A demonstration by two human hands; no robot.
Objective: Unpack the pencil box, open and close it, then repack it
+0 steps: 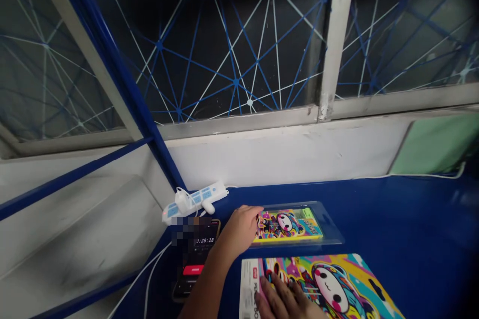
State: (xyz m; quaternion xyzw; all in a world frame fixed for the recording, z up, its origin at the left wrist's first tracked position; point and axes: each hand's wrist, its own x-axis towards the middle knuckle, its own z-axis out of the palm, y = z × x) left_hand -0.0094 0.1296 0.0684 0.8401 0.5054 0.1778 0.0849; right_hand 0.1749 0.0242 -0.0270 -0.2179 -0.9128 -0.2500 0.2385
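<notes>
My left hand [244, 227] reaches to the left end of a colourful pencil box [288, 224] with a cartoon character on it. The box lies flat in a clear plastic sleeve [331, 227] that sticks out past its right end. The fingers curl at that end and are partly hidden. Nearer to me, my right hand [284, 299] rests flat, fingers spread, on a larger printed package [359, 279] with the same character and a white strip along its left side. The lower part of this package is cut off by the frame.
Left of my forearm lies a phone [196, 254] showing a running timer. Behind it, a white power strip [217, 192] carries a plugged-in charger, with white cables [149, 279] hanging down. The blue table [404, 224] meets a white wall under windows. A green panel [434, 144] stands at the right.
</notes>
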